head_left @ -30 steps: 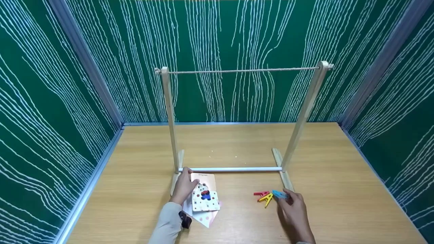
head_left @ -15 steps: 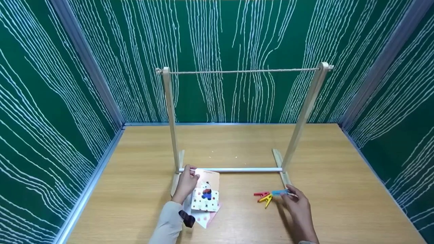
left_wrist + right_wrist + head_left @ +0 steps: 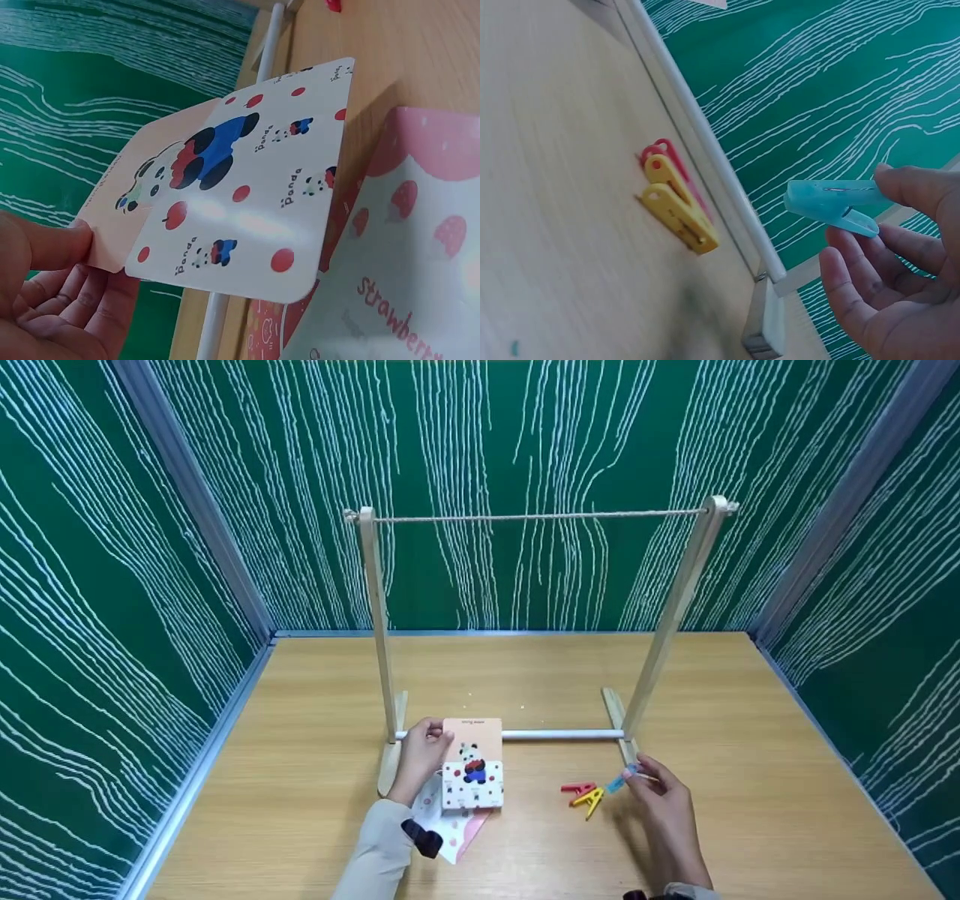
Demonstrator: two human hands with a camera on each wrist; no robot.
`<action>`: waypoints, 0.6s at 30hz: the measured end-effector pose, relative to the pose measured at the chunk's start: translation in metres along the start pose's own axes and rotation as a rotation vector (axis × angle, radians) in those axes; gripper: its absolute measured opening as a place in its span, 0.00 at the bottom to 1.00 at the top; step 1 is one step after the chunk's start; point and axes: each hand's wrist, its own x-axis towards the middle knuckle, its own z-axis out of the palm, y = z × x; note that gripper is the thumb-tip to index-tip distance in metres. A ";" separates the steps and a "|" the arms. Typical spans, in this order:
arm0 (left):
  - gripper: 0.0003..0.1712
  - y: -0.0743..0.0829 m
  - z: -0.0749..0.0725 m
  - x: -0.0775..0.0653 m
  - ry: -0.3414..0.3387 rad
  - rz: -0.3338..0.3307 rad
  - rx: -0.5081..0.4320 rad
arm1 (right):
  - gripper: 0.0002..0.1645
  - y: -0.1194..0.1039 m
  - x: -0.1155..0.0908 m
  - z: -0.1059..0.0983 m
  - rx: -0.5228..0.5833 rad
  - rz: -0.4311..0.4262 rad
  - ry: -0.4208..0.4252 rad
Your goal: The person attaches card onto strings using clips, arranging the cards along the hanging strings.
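Observation:
My left hand (image 3: 425,757) pinches the upper left edge of a panda card (image 3: 472,791), peach on top and white with red dots below. In the left wrist view, thumb and fingers grip the peach end of the card (image 3: 247,195). Beneath it lies a white and pink strawberry card (image 3: 457,829), with a red patterned one partly covered. My right hand (image 3: 664,810) pinches a light blue clothespin (image 3: 832,201) by its handles, raised off the table. To its left, a yellow clothespin (image 3: 589,801) and a red clothespin (image 3: 577,788) lie together.
A wooden frame stands ahead, with a left post (image 3: 377,622), a right post (image 3: 675,607) and a rope (image 3: 540,517) strung across the top. A white rod (image 3: 562,734) joins the posts low down. Green walls with white lines surround the wooden table (image 3: 750,810).
The panda card has risen off the strawberry card and shifted right and away with my left hand. My right hand has lifted the blue clothespin away from the other two.

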 end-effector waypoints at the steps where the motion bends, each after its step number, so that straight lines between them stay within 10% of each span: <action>1: 0.13 0.001 0.001 0.000 0.001 0.004 -0.024 | 0.36 -0.002 0.000 0.000 0.022 -0.001 -0.001; 18: 0.10 0.041 0.017 0.007 0.003 0.037 -0.161 | 0.35 -0.038 0.005 -0.004 -0.083 -0.135 -0.002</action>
